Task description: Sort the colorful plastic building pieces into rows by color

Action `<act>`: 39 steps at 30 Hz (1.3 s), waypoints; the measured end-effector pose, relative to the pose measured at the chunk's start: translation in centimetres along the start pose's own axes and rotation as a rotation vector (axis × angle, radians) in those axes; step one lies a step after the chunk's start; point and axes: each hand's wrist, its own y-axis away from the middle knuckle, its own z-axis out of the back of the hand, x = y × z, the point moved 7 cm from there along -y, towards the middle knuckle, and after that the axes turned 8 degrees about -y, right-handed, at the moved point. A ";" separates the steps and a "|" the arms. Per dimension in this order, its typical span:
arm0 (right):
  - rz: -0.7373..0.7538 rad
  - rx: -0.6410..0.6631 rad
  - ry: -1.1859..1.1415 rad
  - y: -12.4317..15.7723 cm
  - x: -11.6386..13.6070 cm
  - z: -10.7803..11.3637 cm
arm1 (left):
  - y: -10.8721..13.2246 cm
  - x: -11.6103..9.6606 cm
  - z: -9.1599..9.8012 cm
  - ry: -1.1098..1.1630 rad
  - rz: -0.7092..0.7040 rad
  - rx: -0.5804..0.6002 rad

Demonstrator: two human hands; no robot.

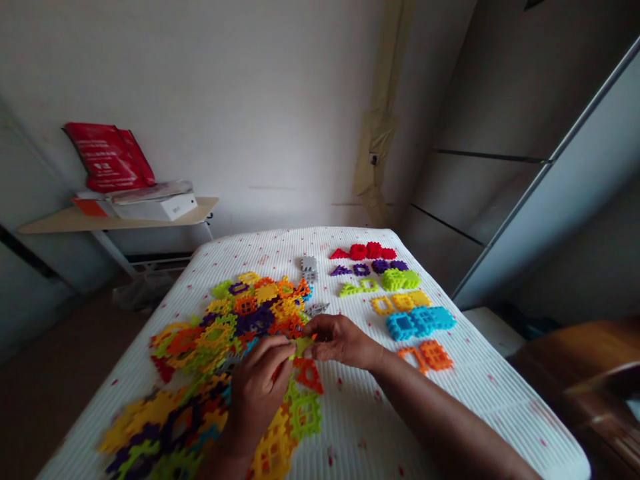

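Note:
My left hand (260,387) and my right hand (340,340) meet over the white surface (380,413), both pinching one small light-green plastic piece (302,345) between their fingertips. A big mixed heap of colourful interlocking pieces (225,327) lies to the left of and under my hands. To the right, sorted rows lie by colour: red (364,252), purple (370,269), green (383,282), yellow (400,302), blue (420,322) and orange (427,355).
Two grey pieces (309,267) lie between the heap and the rows. A wooden shelf (115,217) at the back left carries a white box and a red bag (110,157). A grey cabinet (525,167) stands at the right, with a wooden piece of furniture (590,373) near it.

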 end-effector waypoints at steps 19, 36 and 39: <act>0.397 -0.084 0.617 2.2 3.1 0.8 | 3.1 4.4 -4.1 0.755 0.945 0.188; 0.606 -0.022 0.870 2.6 2.9 -1.0 | 3.0 4.1 -4.6 0.848 1.010 0.196; 0.601 -0.005 0.948 2.7 3.1 -1.3 | 2.9 3.8 -4.7 0.840 1.005 0.211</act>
